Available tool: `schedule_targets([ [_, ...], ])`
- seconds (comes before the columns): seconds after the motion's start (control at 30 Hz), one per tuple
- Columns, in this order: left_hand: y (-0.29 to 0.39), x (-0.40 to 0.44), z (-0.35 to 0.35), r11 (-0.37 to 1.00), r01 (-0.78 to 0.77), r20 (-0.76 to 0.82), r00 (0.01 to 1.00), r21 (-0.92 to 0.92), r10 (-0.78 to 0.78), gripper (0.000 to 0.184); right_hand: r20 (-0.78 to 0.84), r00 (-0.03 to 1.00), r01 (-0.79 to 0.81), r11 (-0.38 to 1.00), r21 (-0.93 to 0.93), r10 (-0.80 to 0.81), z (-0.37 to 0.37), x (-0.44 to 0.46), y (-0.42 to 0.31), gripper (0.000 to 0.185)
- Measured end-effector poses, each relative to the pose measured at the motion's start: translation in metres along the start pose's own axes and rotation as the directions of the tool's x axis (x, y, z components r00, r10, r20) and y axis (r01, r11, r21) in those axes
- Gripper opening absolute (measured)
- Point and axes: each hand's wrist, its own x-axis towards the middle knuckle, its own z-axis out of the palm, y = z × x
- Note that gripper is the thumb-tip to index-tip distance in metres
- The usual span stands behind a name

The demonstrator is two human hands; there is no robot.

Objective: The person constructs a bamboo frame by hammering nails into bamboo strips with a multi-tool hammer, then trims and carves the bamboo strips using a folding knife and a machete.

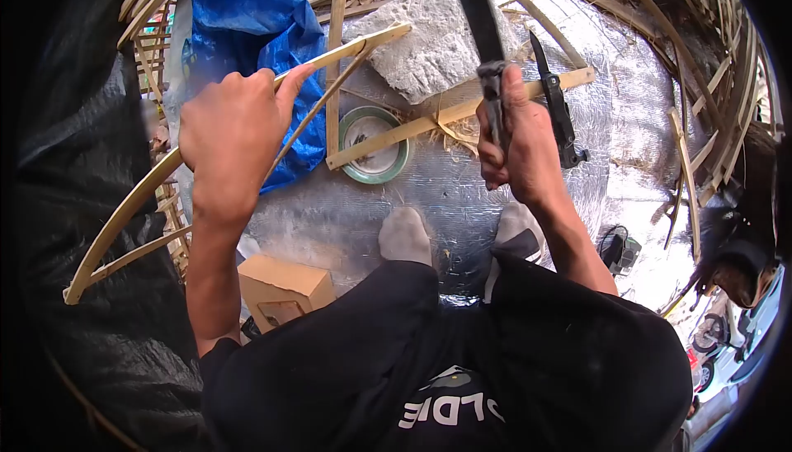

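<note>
My left hand (231,134) is closed around a long, thin bamboo strip (124,202). The strip bends down to the left, and its far end reaches over the stone. In my right hand (528,143) is the handle of a large knife (478,15), its dark blade pointing up and away from me. The blade stands apart from the strip. A rough grey stone (433,52) lies on the floor between and beyond both hands. Just right of my right hand is a black tool with a pointed blade (558,110).
A flat bamboo slat (384,143) crosses a green-rimmed dish (404,162). Blue tarp (247,7) lies beyond my left hand. A cardboard box (285,279) sits near my left forearm, and a small black device (620,250) at right. Bamboo strips (660,23) ring the silver floor sheet (330,221).
</note>
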Motion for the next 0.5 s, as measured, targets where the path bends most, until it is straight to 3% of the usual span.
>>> schedule_targets([
  [0.07,-0.001,-0.001,0.005,0.999,-0.038,-0.169,0.985,0.034,0.043,0.057,0.016,0.998,0.052,0.994,0.096,-0.053,0.005,0.005,0.007,0.075],
  [0.1,-0.001,-0.001,0.006,0.999,-0.041,-0.158,0.986,0.031,0.046,0.057,-0.028,0.999,0.037,0.996,0.080,-0.035,0.011,0.008,0.017,0.074],
  [0.17,-0.002,-0.001,0.006,0.999,-0.030,-0.073,0.997,0.030,0.032,0.057,0.092,0.957,-0.271,0.960,-0.068,0.277,0.003,0.027,0.039,0.073],
  [0.3,-0.004,-0.001,0.009,0.999,-0.026,-0.045,0.999,0.021,0.026,0.058,0.048,0.967,-0.244,0.966,-0.085,0.249,0.006,0.023,0.036,0.073],
  [0.37,-0.006,0.000,0.014,0.995,-0.071,-0.188,0.979,0.074,0.083,0.058,0.053,0.971,-0.228,0.969,-0.095,0.233,0.004,0.020,0.031,0.072],
  [0.5,0.000,-0.004,0.014,0.996,-0.039,-0.168,0.984,0.086,0.053,0.057,-0.045,0.998,0.037,0.995,-0.097,-0.042,0.009,0.002,-0.007,0.072],
])
